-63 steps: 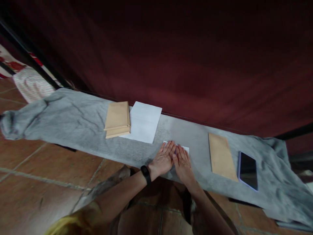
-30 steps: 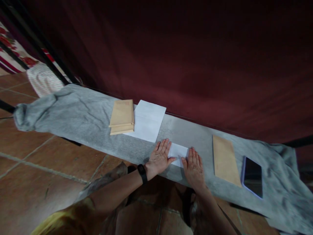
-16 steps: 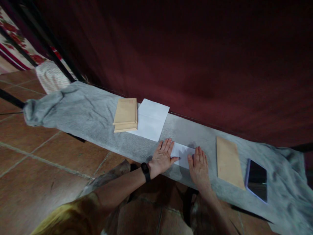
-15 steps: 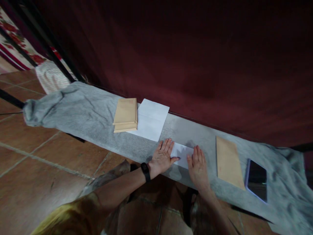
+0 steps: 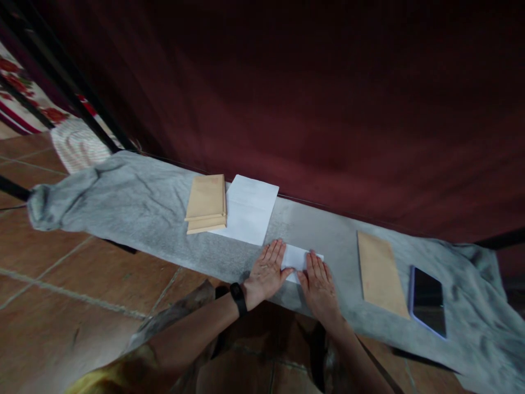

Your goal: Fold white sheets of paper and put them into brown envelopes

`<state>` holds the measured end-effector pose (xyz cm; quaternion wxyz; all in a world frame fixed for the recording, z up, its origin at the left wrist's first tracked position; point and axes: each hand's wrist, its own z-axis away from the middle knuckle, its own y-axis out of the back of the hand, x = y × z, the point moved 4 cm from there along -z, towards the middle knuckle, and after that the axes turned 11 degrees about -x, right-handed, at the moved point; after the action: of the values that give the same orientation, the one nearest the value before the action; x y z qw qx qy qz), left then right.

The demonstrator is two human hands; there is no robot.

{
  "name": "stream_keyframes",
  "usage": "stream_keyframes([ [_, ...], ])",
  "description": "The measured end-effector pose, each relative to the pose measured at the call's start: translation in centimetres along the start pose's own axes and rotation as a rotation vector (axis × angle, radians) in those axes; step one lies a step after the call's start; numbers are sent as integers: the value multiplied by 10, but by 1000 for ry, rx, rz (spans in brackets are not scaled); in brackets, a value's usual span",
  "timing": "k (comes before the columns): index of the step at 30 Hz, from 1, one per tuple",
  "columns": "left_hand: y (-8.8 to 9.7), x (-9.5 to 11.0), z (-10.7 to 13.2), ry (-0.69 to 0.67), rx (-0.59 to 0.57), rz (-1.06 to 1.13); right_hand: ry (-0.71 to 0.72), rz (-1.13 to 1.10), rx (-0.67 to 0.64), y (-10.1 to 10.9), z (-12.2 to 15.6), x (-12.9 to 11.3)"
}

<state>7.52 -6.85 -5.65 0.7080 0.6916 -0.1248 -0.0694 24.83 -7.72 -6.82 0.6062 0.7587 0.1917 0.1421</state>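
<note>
A small folded white paper [image 5: 296, 256] lies on the grey cloth [image 5: 135, 202] near its front edge. My left hand [image 5: 268, 269] lies flat on the paper's left end, fingers stretched out; a black band is on that wrist. My right hand [image 5: 318, 280] rests flat on the paper's right part, fingers together and extended. Both hands press down and hold nothing. Most of the paper is hidden under them.
A stack of tan envelopes [image 5: 205, 203] sits to the left, beside a white sheet [image 5: 248, 209]. A single tan envelope [image 5: 379, 273] and a dark phone [image 5: 429, 301] lie to the right. A dark red curtain hangs behind; tiled floor lies in front.
My right hand slid left along the folded paper, back toward my left hand. My left hand stayed flat on the paper's left end.
</note>
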Motion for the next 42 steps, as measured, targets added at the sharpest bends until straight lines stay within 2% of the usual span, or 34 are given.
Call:
stream_keyframes([
  [11,-2,-5,5,-2,2,-23,-67,12,44,-5,8,17],
  [22,3,-3,5,23,-20,-2,-137,11,6,-9,18,42],
  [26,2,-2,4,29,-30,-3,-192,-68,-1,-11,16,56],
  [30,2,-2,4,40,-40,-2,-261,-208,56,2,3,68],
  [33,4,-1,4,33,-42,5,-205,-312,84,16,-10,56],
  [36,6,0,3,29,-34,17,-140,-376,52,21,-20,26],
  [39,8,0,2,36,-32,21,-80,-409,-16,14,-25,-6],
  [42,9,-1,0,44,-46,15,-73,-346,-80,5,-26,-21],
])
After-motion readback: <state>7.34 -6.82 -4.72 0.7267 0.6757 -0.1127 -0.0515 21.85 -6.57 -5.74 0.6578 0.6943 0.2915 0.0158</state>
